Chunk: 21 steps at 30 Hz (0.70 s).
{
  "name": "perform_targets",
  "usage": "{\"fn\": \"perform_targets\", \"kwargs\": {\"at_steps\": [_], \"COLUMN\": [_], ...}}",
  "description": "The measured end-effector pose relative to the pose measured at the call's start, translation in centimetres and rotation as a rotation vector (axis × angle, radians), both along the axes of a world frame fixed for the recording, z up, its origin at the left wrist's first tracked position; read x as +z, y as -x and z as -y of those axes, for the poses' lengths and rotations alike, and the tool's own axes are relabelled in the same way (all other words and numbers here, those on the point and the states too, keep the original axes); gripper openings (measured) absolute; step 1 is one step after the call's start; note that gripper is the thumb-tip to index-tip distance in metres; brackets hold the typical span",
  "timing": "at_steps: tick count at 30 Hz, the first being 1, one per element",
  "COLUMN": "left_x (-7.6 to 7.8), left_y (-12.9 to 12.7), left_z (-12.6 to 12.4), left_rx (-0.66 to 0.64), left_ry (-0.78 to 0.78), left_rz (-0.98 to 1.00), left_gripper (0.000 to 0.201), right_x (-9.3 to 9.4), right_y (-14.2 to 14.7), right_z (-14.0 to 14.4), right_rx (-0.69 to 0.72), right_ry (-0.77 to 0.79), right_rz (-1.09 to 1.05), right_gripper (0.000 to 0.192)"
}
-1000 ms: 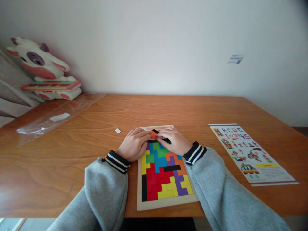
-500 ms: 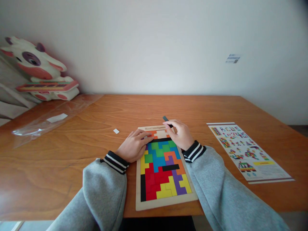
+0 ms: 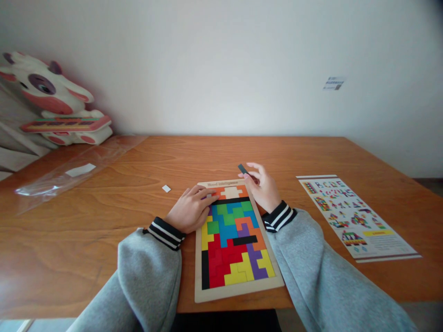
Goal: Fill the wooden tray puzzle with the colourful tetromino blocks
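Note:
A wooden block puzzle board point(image 3: 238, 291) lies on the table, filled with interlocking coloured blocks. Near its top, a pale, bare-wood-coloured patch point(image 3: 231, 192) shows between orange blocks, above a long black bar point(image 3: 231, 201). My left hand point(image 3: 189, 211) rests over the board's upper left edge, fingers stretched out across the blocks and holding nothing. Above the top right corner, my right hand point(image 3: 266, 190) pinches a small black puzzle block point(image 3: 242, 169) between thumb and fingers, clear of the board. Part of the block is hidden by the fingers.
A printed pattern sheet point(image 3: 360, 216) lies at the right. To the left are a clear plastic bag point(image 3: 55, 184) and a small white chip point(image 3: 166, 188). A cow-shaped toy keyboard point(image 3: 65, 124) stands at the back left, by the wall.
My right hand has lifted slightly up and right with the black block, its fingers more raised, uncovering more of the pale patch. My left hand stays nearly where it was.

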<state>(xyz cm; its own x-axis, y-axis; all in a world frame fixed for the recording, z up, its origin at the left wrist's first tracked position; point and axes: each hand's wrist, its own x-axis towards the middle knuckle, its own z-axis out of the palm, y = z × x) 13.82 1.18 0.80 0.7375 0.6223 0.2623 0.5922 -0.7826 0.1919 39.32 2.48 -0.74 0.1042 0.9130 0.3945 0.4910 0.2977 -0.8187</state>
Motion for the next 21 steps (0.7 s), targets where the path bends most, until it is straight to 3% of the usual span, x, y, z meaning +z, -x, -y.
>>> {"fn": "perform_targets", "kwargs": {"at_steps": [4, 8, 12, 16, 21], "left_x": [-0.1, -0.1, -0.1, -0.1, -0.1], "left_y": [0.0, 0.0, 0.0, 0.1, 0.1], "left_z": [-0.1, -0.1, -0.1, -0.1, 0.0], "left_rx": [-0.011, -0.017, -0.016, -0.012, -0.005], "left_ry": [0.0, 0.006, -0.007, -0.019, 0.004], "left_rz": [0.009, 0.028, 0.03, 0.013, -0.022], "left_gripper": [0.044, 0.045, 0.045, 0.045, 0.044], "right_x": [0.1, 0.3, 0.3, 0.1, -0.5], "right_y": [-0.1, 0.1, 0.5, 0.9, 1.0], "right_z": [0.0, 0.2, 0.4, 0.2, 0.0], "right_rx": [0.068, 0.072, 0.164, 0.274, 0.234], "right_ry": [0.017, -0.016, 0.035, 0.021, -0.033], "right_rz": [0.022, 0.107, 0.12, 0.313, 0.493], "right_gripper": [0.02, 0.019, 0.017, 0.015, 0.015]}}
